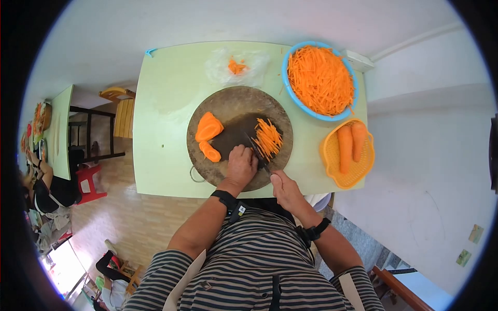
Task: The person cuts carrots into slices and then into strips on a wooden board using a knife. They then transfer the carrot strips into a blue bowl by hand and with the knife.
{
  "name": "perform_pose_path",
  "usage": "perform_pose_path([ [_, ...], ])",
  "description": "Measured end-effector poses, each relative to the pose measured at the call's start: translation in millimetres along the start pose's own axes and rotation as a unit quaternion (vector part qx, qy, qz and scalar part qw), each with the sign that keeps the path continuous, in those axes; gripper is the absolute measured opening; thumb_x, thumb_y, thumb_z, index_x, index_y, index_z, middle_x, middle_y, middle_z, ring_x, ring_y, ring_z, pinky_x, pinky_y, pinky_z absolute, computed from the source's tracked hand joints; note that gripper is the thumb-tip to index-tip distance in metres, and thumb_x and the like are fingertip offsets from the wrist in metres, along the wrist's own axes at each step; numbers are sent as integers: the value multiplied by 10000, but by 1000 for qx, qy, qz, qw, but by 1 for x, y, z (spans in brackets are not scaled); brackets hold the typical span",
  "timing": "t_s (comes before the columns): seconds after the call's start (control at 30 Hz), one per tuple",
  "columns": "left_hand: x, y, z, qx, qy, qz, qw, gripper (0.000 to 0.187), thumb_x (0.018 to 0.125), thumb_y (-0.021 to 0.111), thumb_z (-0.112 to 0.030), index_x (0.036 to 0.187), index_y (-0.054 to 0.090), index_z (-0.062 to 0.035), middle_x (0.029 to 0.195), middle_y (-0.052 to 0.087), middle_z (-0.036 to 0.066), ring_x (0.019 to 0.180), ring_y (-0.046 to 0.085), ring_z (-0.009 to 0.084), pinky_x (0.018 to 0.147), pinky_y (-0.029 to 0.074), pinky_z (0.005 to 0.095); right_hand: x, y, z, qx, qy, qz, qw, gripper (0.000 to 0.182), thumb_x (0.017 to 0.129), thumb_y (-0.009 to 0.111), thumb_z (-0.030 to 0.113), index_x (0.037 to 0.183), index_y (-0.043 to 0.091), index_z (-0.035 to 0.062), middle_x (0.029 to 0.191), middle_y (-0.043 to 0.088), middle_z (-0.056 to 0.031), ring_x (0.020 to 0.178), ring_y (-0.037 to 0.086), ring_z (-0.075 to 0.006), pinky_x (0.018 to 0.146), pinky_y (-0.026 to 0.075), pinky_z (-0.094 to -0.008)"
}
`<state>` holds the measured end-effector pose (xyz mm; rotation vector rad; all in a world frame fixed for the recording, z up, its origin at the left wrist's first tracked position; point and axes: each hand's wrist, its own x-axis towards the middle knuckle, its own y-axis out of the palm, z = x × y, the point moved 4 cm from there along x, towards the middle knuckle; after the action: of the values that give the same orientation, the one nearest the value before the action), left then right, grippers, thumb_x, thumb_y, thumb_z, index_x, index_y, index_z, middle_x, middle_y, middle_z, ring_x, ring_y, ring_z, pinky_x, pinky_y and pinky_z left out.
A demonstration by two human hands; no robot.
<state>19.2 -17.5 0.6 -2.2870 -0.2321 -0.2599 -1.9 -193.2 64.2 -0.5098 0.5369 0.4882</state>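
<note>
On a round wooden chopping board [228,98], my right hand [287,191] grips the handle of a kitchen knife [259,154]. Its dark blade slants up and left across the board. Close against the blade's left side rests my left hand [241,165], fingers curled down on the wood; whatever lies under them is hidden. Thin carrot strips [268,138] lie in a pile just right of the blade. Toward the board's left edge are a larger heap of carrot slices [209,127] and a smaller group of carrot slices [210,152].
A blue basin [285,78] heaped with shredded carrot stands at the back right. Below it, a yellow basket [365,165] holds two whole carrots [345,149]. Carrot scraps lie on a plastic bag [218,66] behind the board. At far left, another person [49,186] sits by a table.
</note>
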Motion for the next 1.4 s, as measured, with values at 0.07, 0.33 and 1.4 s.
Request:
perform_pose_path([
  [0.07,-1,-1,1,2,1,-5,1000,177,753,688,-24,859,547,-19,854,502,179,836,532,388,741,450,468,0,3,1,5,-14,-3,1000,412,1083,439,377,1204,571,5,927,666,-302,929,651,-503,804,520,-483],
  [0.33,1,-2,0,-9,4,-8,1000,166,744,682,3,855,560,-18,840,516,174,823,542,385,737,456,468,34,9,8,17,-36,-48,998,407,1080,453,360,1232,586,7,881,678,-273,828,683,-442,747,529,-463],
  [1.4,1,-2,1,-11,4,2,1000,159,741,683,-13,846,565,-18,835,509,171,827,540,379,743,456,461,31,8,10,13,-58,-36,998,378,1084,440,353,1208,575,22,845,656,-265,794,658,-449,727,514,-478],
])
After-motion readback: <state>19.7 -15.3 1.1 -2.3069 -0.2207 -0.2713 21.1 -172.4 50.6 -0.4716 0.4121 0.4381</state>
